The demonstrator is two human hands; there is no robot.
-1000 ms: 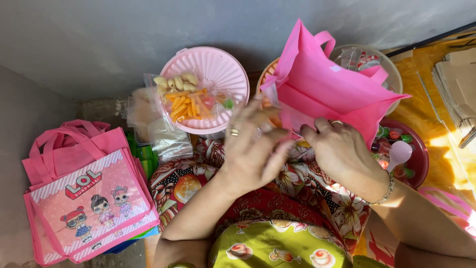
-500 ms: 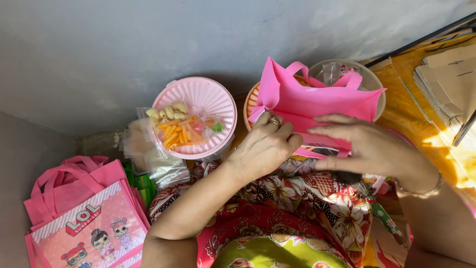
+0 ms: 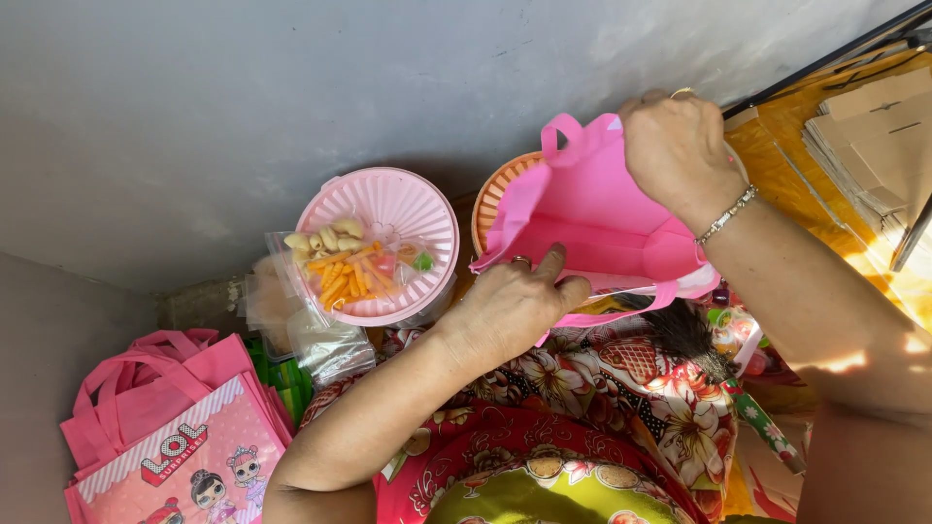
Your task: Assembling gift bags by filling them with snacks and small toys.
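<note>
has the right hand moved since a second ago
Yes. The right hand rose from the lower edge of the pink bag to its top edge, farther from the pink basket of snacks.

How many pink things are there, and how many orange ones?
Pink bag held open by left hand and right hand: 1
Pink bags stacked at lower left: a pile, number unclear, counted as 1
Pink basket: 1
Orange basket: 1
Total: 3 pink, 1 orange, 4 in all
</note>
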